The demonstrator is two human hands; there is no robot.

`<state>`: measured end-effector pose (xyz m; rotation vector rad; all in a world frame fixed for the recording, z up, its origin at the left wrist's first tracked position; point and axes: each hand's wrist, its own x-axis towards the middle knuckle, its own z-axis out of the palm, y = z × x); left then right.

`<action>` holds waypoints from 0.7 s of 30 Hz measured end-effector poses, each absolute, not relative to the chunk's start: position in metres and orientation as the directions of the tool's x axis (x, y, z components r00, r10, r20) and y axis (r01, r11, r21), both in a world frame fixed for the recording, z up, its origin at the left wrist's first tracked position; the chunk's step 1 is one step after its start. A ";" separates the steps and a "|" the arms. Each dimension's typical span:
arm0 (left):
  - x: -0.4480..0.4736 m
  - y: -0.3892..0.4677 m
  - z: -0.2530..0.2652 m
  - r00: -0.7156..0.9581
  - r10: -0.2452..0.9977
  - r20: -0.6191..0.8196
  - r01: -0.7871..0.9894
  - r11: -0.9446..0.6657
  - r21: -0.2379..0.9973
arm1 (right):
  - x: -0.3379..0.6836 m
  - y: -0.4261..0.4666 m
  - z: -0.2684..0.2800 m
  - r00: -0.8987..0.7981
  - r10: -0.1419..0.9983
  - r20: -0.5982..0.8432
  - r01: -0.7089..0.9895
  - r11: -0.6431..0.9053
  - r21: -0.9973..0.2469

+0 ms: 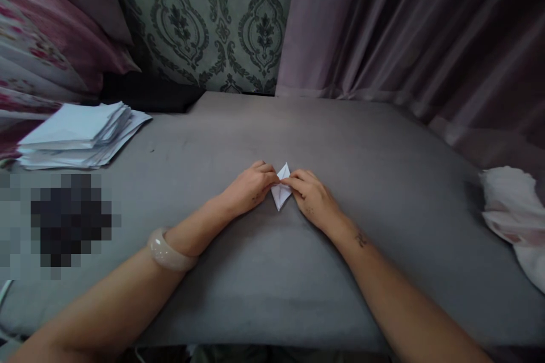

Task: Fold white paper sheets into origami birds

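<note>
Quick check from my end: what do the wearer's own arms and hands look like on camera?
Both forearms are bare as far as they show, with no sleeves or gloves. The left arm wears a wide, glossy, pale bangle. The left hand and right hand each bear small dark marks; a larger dark mark sits near the right wrist.
</note>
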<state>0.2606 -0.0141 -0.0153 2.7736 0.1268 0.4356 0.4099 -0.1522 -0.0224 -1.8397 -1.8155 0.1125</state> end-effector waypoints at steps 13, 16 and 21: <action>0.248 -0.010 -0.006 0.969 0.165 0.184 0.096 -0.937 0.337 | 0.407 -0.159 -0.012 -0.046 0.975 0.218 0.995 0.064 -0.076; 0.249 -0.007 -0.009 0.921 0.296 0.253 0.165 -0.884 0.437 | 0.407 -0.159 -0.010 -0.042 0.977 0.209 0.995 0.061 -0.085; 0.255 -0.013 -0.010 0.814 0.538 0.218 0.352 -0.756 0.552 | 0.405 -0.161 -0.009 -0.028 0.976 0.217 0.991 0.056 -0.124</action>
